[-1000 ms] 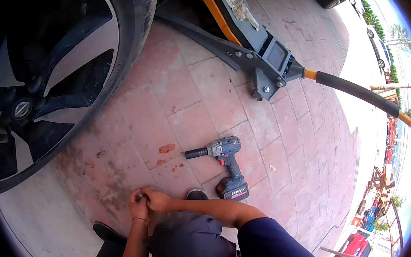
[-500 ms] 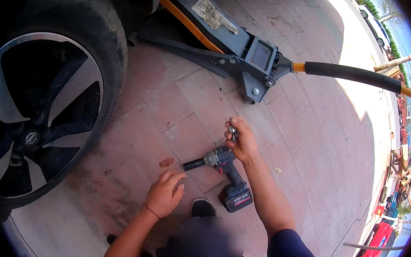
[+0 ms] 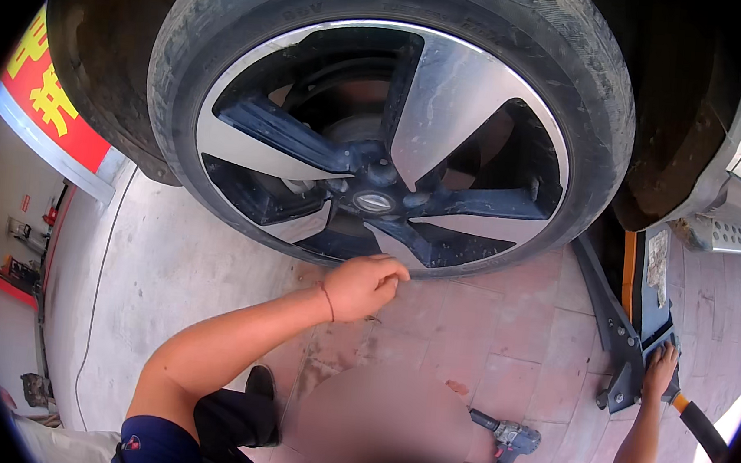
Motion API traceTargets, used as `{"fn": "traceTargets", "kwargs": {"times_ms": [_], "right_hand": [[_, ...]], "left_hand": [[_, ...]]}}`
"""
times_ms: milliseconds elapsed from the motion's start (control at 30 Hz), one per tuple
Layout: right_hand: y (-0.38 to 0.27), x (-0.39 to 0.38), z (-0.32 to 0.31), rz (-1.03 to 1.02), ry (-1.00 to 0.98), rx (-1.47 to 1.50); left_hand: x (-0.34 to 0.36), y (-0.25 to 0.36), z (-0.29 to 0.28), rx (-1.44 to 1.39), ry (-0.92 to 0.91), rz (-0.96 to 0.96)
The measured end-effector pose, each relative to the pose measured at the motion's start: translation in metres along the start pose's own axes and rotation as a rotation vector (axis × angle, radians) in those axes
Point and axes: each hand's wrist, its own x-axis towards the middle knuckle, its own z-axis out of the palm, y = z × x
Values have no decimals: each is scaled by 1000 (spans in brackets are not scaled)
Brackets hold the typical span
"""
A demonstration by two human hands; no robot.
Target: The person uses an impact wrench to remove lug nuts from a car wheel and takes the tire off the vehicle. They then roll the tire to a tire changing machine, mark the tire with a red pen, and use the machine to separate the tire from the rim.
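Observation:
A car wheel [image 3: 488, 171] with dark and silver spokes fills the upper middle. My left hand [image 3: 362, 285] is beside the tyre's lower edge, fingers loosely bent and apart, with nothing visible in them. My right hand [image 3: 662, 366] is at the tray of the grey and orange floor jack [image 3: 619, 373], fingers curled; whatever they hold is hidden. A cordless impact wrench [image 3: 510, 443] lies on the paving below, partly covered by a blurred patch.
The car's underside [image 3: 683, 126] and lower body rise right of the wheel. A red and yellow sign [image 3: 55, 93] stands at the left, above a wall with tools [image 3: 24, 265]. A cable [image 3: 94, 314] runs over the pale concrete. The jack's handle [image 3: 703, 432] extends toward the lower right.
The view has swung left and up toward the wheel. My left hand has moved up toward the tyre. My right hand, earlier holding small metal pieces above the wrench, has moved onto the jack.

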Motion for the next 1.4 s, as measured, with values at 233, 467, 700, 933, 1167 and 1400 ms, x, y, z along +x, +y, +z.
{"fn": "traceTargets", "kwargs": {"times_ms": [233, 467, 700, 933, 1167, 1400], "right_hand": [[-152, -21, -87, 302, 291, 461], [-569, -7, -231, -91, -375, 1761], [-617, -1, -293, 201, -571, 2093], [-529, -184, -386, 559, -529, 1846], [-524, -247, -463, 428, -856, 1363], [-591, -360, -431, -488, -776, 806]], "left_hand": [[-22, 29, -147, -806, 528, -631], [-2, 3, -163, -1323, 642, -335], [-35, 33, -176, -1280, 625, -490], [-187, 87, -97, -1531, 718, -779], [-301, 164, -109, -1703, 808, -1056], [-368, 250, -130, -1918, 1059, -867]]}}
